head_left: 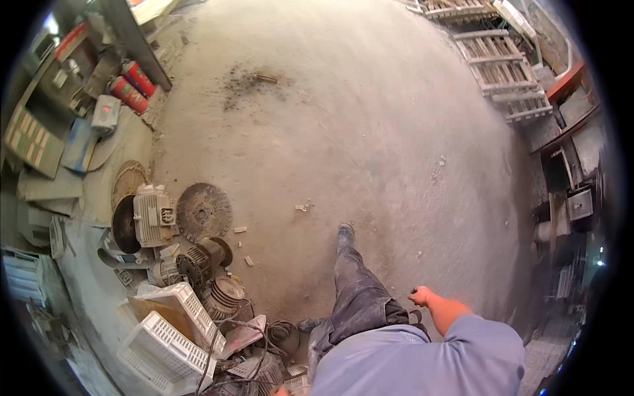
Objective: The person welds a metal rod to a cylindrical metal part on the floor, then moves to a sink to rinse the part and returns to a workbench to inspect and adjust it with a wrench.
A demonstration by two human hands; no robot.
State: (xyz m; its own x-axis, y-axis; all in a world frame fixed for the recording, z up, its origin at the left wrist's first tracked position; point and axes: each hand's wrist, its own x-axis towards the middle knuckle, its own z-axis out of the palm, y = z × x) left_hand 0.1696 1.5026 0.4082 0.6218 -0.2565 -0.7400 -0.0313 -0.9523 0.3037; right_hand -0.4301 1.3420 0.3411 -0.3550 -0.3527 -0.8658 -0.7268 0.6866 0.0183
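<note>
I look down at a dusty concrete floor (pixel 370 132) while walking. My leg in grey trousers (pixel 356 297) steps forward, the shoe (pixel 345 232) ahead of me. My right hand (pixel 421 296) swings beside my hip with its fingers curled in, and nothing clear shows in it. Only a sliver of my left hand (pixel 281 391) shows at the lower edge, close to a tangle of cables (pixel 277 330); its fingers are hidden.
At the left lie electric motors (pixel 155 214), a rusty round saw blade (pixel 203 211), white plastic crates (pixel 165 343) and red cylinders (pixel 132 86). Wooden pallets (pixel 505 66) stand at the far right, machinery (pixel 574 204) along the right wall. Small debris (pixel 302 207) dots the floor.
</note>
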